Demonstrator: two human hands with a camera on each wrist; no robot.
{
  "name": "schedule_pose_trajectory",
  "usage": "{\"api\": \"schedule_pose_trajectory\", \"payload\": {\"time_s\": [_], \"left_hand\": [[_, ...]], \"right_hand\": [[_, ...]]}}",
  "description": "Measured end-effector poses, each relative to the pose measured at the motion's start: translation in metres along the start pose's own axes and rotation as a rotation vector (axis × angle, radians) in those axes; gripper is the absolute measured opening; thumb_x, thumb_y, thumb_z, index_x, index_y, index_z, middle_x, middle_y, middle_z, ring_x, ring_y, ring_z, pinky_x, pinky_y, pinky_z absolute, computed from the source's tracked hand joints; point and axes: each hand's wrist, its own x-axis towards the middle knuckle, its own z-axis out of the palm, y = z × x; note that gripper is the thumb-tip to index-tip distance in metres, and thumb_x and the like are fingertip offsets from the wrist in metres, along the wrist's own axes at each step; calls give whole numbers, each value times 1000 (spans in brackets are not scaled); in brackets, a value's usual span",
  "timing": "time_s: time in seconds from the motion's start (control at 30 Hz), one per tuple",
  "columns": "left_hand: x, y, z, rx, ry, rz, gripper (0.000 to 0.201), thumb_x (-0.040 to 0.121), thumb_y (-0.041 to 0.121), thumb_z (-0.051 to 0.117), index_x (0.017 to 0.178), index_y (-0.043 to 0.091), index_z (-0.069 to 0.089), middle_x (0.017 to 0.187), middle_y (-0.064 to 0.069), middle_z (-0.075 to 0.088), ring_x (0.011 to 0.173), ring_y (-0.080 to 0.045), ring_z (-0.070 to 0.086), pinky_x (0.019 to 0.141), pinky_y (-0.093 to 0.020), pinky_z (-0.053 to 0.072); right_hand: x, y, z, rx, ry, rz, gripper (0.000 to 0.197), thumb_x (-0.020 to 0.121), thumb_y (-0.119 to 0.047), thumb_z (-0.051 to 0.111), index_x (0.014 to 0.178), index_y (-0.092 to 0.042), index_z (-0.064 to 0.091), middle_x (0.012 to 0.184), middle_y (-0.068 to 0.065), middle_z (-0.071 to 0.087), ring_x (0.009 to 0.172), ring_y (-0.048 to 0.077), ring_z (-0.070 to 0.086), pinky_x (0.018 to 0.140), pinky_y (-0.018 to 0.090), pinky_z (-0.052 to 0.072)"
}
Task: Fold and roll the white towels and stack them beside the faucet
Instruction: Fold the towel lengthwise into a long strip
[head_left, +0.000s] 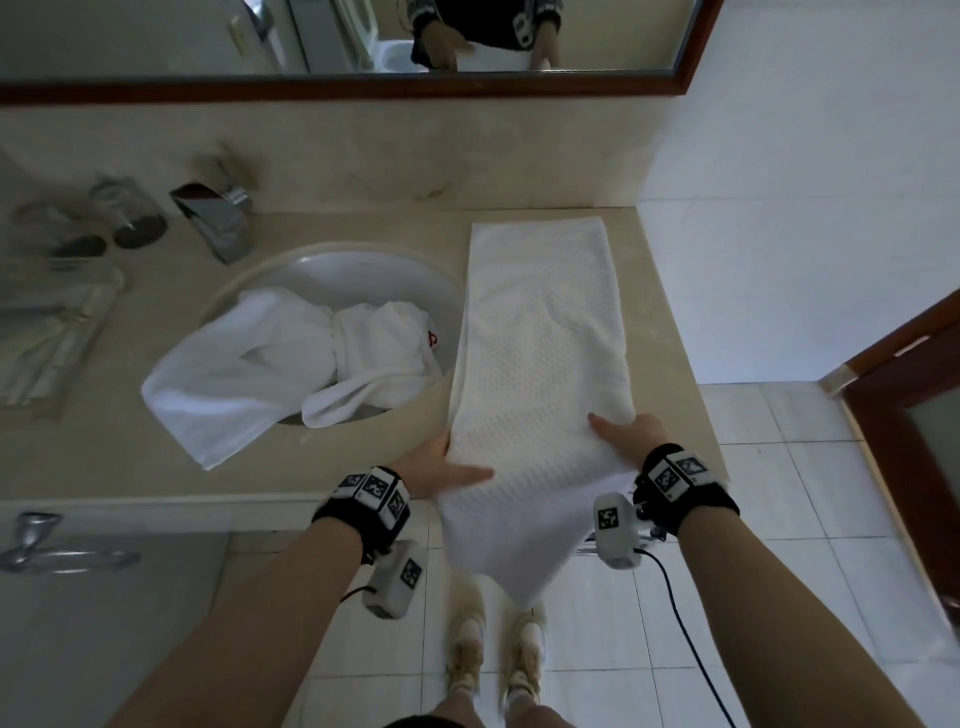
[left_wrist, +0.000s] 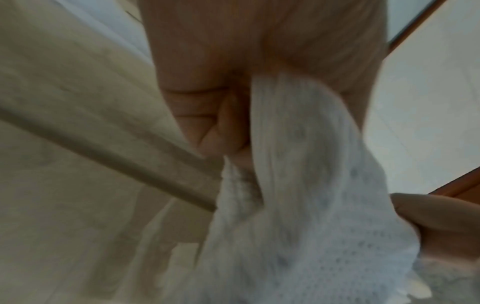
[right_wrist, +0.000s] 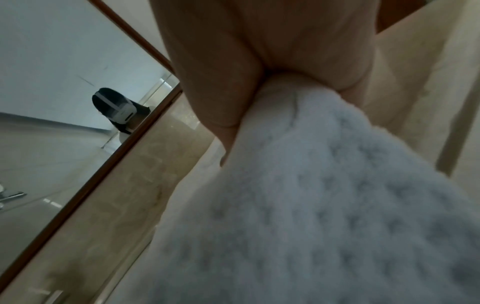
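Beige counter (head_left: 156, 457) under a mirror (head_left: 363, 88): the sink (head_left: 363, 270), right of the faucet (head_left: 213, 221), holds crumpled white towels (head_left: 270, 358). Left hand (head_left: 431, 467) and right hand (head_left: 631, 436) each pinch the folded waffle towel (head_left: 540, 332), its near end hanging off the counter edge.

A bathroom: basin (head_left: 332, 270), faucet (head_left: 210, 221), wall mirror (head_left: 337, 36), tiled floor (head_left: 779, 519).
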Motion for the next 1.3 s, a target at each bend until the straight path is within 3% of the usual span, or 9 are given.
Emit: {"api": "schedule_pose_trajectory", "payload": {"time_s": [0.13, 0.23, 0.37, 0.47, 0.53, 0.6, 0.8, 1.07, 1.3], "left_hand": [[-11, -12, -5, 326, -194, -106, 51, 73, 42, 78, 113, 29, 49, 98, 6, 58, 79, -9, 52, 60, -16, 41], [-9, -2, -8, 381, -197, -159, 60, 74, 55, 72, 121, 21, 55, 98, 6, 59, 81, -10, 54, 65, -18, 44], [2, 24, -16, 525, 212, -152, 61, 68, 75, 59, 81, 15, 61, 67, 1, 59, 62, -17, 57, 62, -27, 46], [19, 41, -16, 517, 469, 123, 41, 83, 51, 62, 105, 17, 56, 101, -2, 61, 95, -21, 60, 82, -31, 46], [35, 54, -6, 560, 361, 324, 49, 93, 40, 54, 136, 18, 43, 145, -4, 42, 135, -22, 38, 110, -33, 30], [57, 63, 10, 788, 180, 360, 61, 98, 42, 41, 151, 21, 17, 161, -4, 8, 149, -23, 4, 120, -37, 6], [114, 64, 9, 1123, 66, 245, 87, 90, 66, 31, 150, 21, -13, 159, -5, -20, 146, -25, -20, 119, -43, -9], [192, 111, -42, 1111, 117, 299, 98, 81, 77, 33, 150, 25, -13, 158, -8, -23, 146, -24, -22, 118, -38, -11], [287, 165, -110, 1064, 150, 321, 84, 89, 70, 22, 150, 25, -13, 158, -7, -22, 146, -23, -21, 119, -37, -11]], "right_hand": [[0, -4, 4, 11, 12, -39, 61, 88, -41, 61, 130, 2, 46, 127, 18, 56, 116, 36, 54, 84, 36, 43], [1, -6, 6, -29, 46, -44, 60, 87, -35, 65, 130, 2, 45, 130, 19, 54, 118, 36, 53, 88, 37, 44], [6, -12, 3, -62, 97, -11, 76, 76, -22, 78, 133, 2, 35, 134, 19, 47, 121, 37, 49, 95, 41, 45], [12, -23, -2, -315, 248, -201, 88, 76, -19, 77, 144, -8, 22, 146, 16, 30, 131, 36, 36, 106, 42, 37], [19, -33, 0, -494, 183, -402, 83, 83, -27, 69, 149, -15, 19, 155, 13, 18, 143, 32, 20, 115, 40, 26], [29, -43, 5, -646, 30, -494, 80, 90, -37, 59, 151, -16, 12, 160, 10, 6, 148, 29, 2, 119, 38, 11], [71, -62, 11, -893, -153, -495, 89, 90, -59, 43, 151, -21, -9, 157, 10, -21, 146, 31, -16, 119, 40, -3], [149, -125, -1, -844, -126, -459, 96, 89, -62, 41, 149, -16, -17, 156, 3, -26, 145, 24, -20, 119, 37, -5], [230, -199, -25, -796, -39, -389, 76, 98, -48, 31, 150, -13, -12, 159, 3, -19, 148, 22, -12, 120, 39, 0]]}}
